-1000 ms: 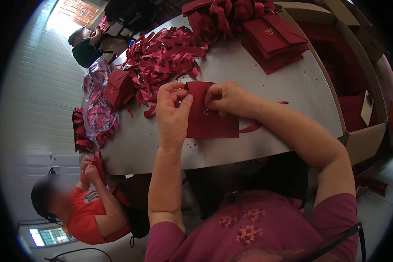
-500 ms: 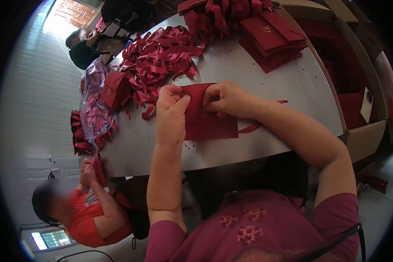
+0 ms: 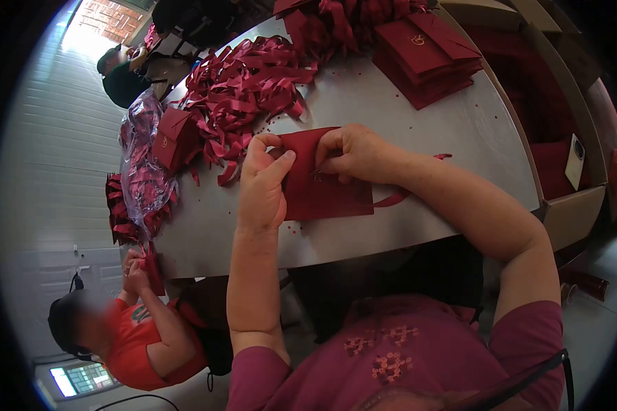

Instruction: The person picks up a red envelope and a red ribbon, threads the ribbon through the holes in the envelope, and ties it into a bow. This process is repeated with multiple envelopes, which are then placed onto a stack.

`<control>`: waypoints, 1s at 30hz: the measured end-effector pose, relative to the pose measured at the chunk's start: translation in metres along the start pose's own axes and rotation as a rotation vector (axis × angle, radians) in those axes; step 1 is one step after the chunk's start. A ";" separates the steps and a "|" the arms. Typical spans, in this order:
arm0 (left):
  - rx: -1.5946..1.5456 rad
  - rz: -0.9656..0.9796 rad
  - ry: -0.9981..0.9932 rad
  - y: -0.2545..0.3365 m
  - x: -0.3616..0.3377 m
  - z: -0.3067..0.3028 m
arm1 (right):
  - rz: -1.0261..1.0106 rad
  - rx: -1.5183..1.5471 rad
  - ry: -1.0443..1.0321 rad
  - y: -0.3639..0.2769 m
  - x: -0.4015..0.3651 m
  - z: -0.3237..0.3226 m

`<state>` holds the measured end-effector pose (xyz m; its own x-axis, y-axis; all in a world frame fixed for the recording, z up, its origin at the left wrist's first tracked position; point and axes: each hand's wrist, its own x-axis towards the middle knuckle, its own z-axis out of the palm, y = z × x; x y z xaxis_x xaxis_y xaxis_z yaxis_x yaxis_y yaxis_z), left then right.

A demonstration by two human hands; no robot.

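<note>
Between my two hands is a dark red paper bag (image 3: pixel 329 198), held above the table near its front edge. My left hand (image 3: pixel 262 179) grips the bag's left side, thumb on its face and fingers curled at the upper edge. The fingertips of my right hand (image 3: pixel 353 154) are pinched together at the bag's face, near a small gold mark. Whether they hold something small there cannot be made out. A red ribbon (image 3: pixel 391 200) sticks out past the bag's lower right side, under my right forearm.
A heap of red ribbons (image 3: pixel 247 89) lies beyond my hands on the grey table (image 3: pixel 459 137). Stacked red bags (image 3: pixel 428 55) stand at the back right, beside a cardboard box (image 3: pixel 572 205) holding a phone (image 3: pixel 575 162). A co-worker in red (image 3: pixel 161 342) sits at left.
My left hand has shifted slightly left along with the bag's left edge. My right hand keeps its pinch at nearly the same spot. The view has shifted slightly.
</note>
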<state>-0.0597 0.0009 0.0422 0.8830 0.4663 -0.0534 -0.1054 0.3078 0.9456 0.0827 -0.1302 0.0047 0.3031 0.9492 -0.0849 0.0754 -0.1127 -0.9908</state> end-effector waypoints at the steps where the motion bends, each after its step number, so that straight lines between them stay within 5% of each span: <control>1: 0.015 0.029 -0.018 0.000 0.000 0.000 | 0.000 0.001 0.000 0.000 0.000 0.000; 13: 0.004 0.092 0.045 0.003 -0.003 -0.004 | 0.061 0.233 -0.084 -0.013 -0.005 -0.012; 30: -0.064 0.206 0.143 -0.007 -0.007 0.016 | -0.216 0.142 0.128 -0.017 -0.012 0.000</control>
<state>-0.0577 -0.0173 0.0410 0.7666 0.6359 0.0891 -0.3094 0.2442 0.9190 0.0780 -0.1399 0.0226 0.4123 0.9010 0.1351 0.0199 0.1394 -0.9900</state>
